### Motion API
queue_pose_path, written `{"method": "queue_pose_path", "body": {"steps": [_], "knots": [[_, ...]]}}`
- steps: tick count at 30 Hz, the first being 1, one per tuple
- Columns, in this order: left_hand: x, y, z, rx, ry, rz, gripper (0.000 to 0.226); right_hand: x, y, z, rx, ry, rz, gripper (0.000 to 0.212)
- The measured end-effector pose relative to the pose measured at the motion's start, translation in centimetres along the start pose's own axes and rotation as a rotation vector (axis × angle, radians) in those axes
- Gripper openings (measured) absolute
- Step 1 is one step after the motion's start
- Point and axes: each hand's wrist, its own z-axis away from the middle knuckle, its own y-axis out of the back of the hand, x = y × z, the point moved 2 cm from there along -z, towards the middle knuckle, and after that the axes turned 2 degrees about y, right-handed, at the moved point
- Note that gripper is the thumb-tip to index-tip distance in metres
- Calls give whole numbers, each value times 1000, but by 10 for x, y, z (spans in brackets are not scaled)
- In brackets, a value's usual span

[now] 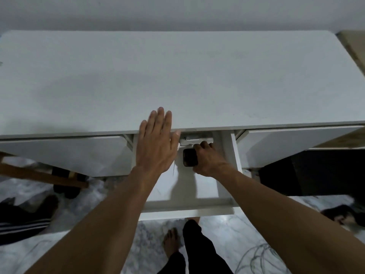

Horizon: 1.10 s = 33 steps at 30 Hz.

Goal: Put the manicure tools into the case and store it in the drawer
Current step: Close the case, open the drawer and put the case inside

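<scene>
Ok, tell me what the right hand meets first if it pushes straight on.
Probably the white item lying just beyond the right hand and its black case in the drawer; depth unclear.

This is a room in a home, probably a bedroom or study. A white desk (177,76) with an open drawer (187,206) is standing against a plain wall (177,10). A bare foot (171,242) is resting on a marble-patterned floor (88,224), where loose cables (256,257) are lying. A wooden chair frame (39,176) is showing at the left.
</scene>
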Motion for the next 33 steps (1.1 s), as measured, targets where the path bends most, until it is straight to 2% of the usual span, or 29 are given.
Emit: {"method": "queue_pose_path", "body": {"steps": [13,21,28,33], "knots": [[-1,-10,-3,79,20,-7,60,13,-28,-43,2,27,-26,72],[-2,-11,-4,39,30,-5,63,9,-24,-37,-4,12,23,64],[-1,2,-7,-158,22,-3,63,-5,3,15,124,23,-63,50],[10,15,42,-175,-61,94,60,-15,21,74,277,32,-145,36]]}}
